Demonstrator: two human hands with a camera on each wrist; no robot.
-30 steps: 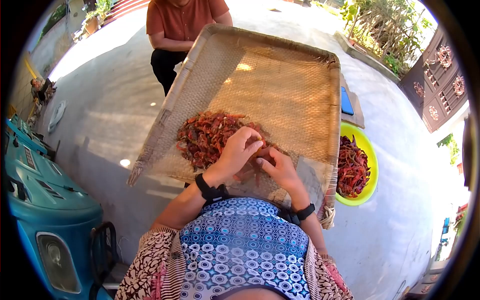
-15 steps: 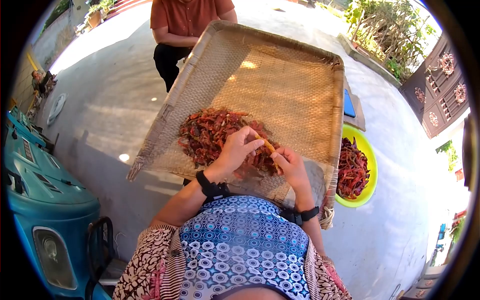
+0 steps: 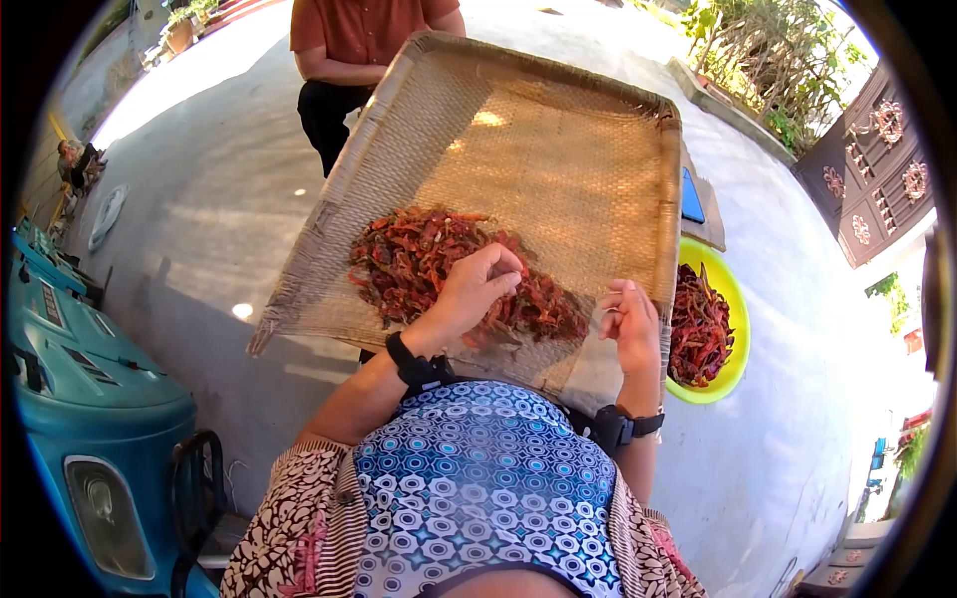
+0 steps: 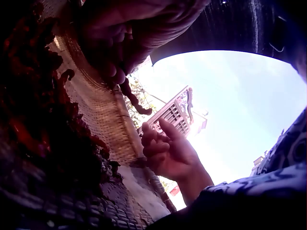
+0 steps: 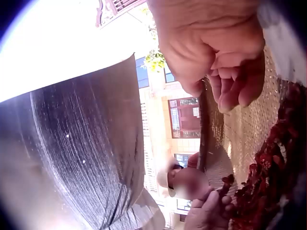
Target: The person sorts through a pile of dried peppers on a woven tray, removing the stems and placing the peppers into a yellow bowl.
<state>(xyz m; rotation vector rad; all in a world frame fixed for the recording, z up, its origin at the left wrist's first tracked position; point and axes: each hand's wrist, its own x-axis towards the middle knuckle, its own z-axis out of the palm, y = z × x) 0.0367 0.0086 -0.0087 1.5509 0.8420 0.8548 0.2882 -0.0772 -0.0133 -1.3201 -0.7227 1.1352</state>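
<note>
My left hand [image 3: 477, 291] is over the near part of a large woven tray [image 3: 568, 179], beside a heap of dried red chili peppers [image 3: 414, 261]. It pinches a dried chili pepper [image 4: 135, 99], whose curled dark end hangs below the fingertips in the left wrist view. My right hand [image 3: 634, 324] is apart from the left, raised near the tray's right edge. Its fingers [image 5: 229, 98] are loosely bent, and nothing shows between them.
Right of the tray stands a yellow-green basin [image 3: 740, 339] of red chilies, with a blue phone [image 3: 691, 197] on cardboard behind it. A person in a rust shirt [image 3: 374, 40] sits beyond the tray's far left. A teal vehicle [image 3: 110, 419] stands at my left.
Both hands held a yellowish chili pepper between them half a second ago. The right hand has since moved away to the right, while the left has stayed over the heap.
</note>
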